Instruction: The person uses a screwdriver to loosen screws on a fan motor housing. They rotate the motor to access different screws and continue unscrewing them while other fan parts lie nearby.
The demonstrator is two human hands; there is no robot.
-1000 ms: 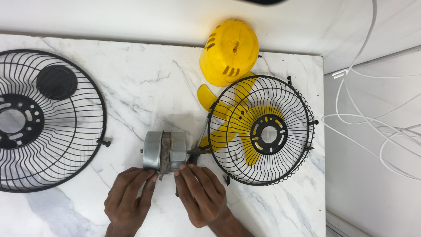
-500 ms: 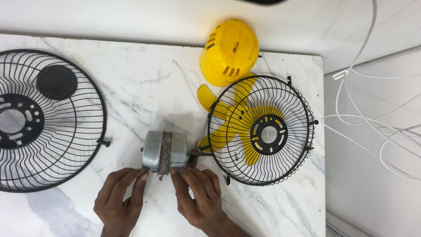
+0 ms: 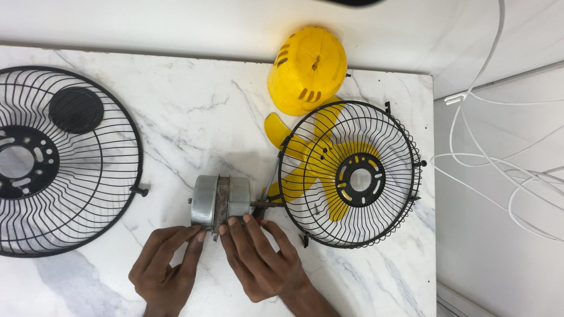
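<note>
fingertips of left hand [image 3: 167,264] and right hand [image 3: 258,261] rest, grip open, on ribbed metal motor [image 3: 222,198].

The white marble bench [image 3: 194,111] carries a metal motor [image 3: 220,199]; left of it lies a black grille [image 3: 64,161], right another grille [image 3: 351,174], above that a yellow cover [image 3: 306,69].

— What's cut off? 
— The large black grille [image 3: 64,161] at the table's left edge, and both wrists at the bottom. 
— Hidden? 
— The yellow blades [image 3: 305,170] lie partly behind the smaller grille [image 3: 351,174].
</note>
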